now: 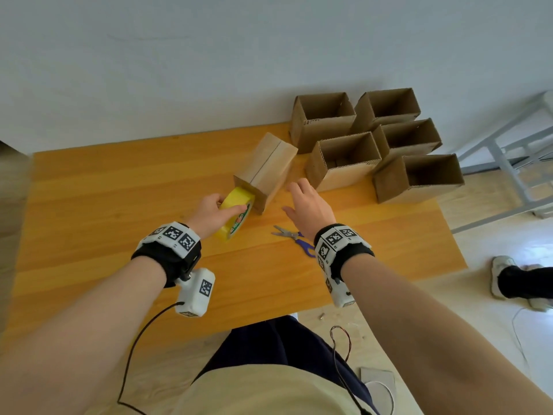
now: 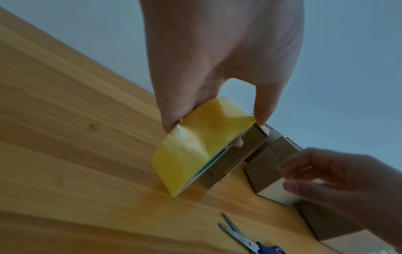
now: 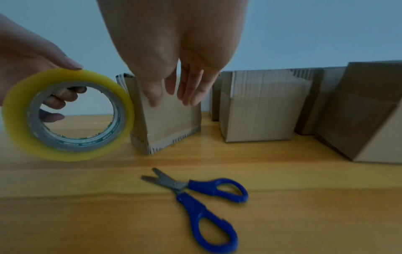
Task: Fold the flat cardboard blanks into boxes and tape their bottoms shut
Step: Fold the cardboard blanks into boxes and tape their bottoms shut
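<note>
A folded cardboard box [image 1: 266, 170] stands upside down mid-table, its closed bottom flaps facing up with a seam down the middle. My left hand [image 1: 214, 212] grips a yellow roll of tape [image 1: 236, 215] and holds it against the box's near left side; the tape roll [image 3: 67, 115] shows its grey core in the right wrist view. My right hand [image 1: 305, 202] hovers open just right of the box, fingers straight, touching nothing that I can make out. The box [image 3: 167, 118] lies right behind those fingertips [image 3: 187, 96].
Several finished open-topped boxes [image 1: 374, 145] crowd the far right of the wooden table [image 1: 119, 190]. Blue-handled scissors [image 1: 294, 239] lie under my right wrist. A white metal frame [image 1: 508, 163] and a person's shoe [image 1: 502, 277] are off the table's right edge.
</note>
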The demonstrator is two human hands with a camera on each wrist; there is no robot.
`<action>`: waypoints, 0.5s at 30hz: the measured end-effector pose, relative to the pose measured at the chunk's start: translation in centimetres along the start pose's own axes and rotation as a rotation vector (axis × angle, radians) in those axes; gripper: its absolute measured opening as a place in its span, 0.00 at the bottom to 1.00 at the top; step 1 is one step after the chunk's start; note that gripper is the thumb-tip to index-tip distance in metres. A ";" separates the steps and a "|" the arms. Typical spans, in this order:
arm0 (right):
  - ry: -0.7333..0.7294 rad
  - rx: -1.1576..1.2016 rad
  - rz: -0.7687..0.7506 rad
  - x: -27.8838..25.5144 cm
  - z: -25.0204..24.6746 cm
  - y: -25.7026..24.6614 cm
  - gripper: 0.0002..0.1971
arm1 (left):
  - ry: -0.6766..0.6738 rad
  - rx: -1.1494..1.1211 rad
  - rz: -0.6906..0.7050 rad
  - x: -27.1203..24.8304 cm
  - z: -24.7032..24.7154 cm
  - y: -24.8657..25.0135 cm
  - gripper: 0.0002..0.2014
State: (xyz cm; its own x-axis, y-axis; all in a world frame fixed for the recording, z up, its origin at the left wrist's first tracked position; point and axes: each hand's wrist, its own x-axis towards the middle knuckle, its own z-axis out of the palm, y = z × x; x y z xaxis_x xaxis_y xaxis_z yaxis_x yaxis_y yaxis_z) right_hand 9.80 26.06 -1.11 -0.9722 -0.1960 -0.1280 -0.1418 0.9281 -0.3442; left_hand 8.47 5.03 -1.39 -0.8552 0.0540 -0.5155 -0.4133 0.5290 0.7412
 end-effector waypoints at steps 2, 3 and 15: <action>-0.071 -0.017 0.055 -0.9 0.7 0.7 0.17 | 0.014 -0.013 0.002 -0.1 0.7 0.1 0.13; -0.116 -0.034 0.081 -1.3 1.0 1.0 0.16 | 0.020 -0.019 0.003 -0.1 1.0 0.2 0.12; -0.352 -0.131 0.325 -4.0 4.5 3.9 0.17 | 0.002 -0.071 -0.020 0.6 2.5 -0.5 0.21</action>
State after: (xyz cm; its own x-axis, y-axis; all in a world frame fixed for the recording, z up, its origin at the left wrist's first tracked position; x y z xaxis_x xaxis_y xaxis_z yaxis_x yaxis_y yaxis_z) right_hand 13.99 29.02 -6.07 -0.8514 0.0364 -0.5232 0.1141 0.9866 -0.1170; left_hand 8.93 6.94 -3.17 -0.8471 0.0428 -0.5297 -0.4511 0.4688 0.7594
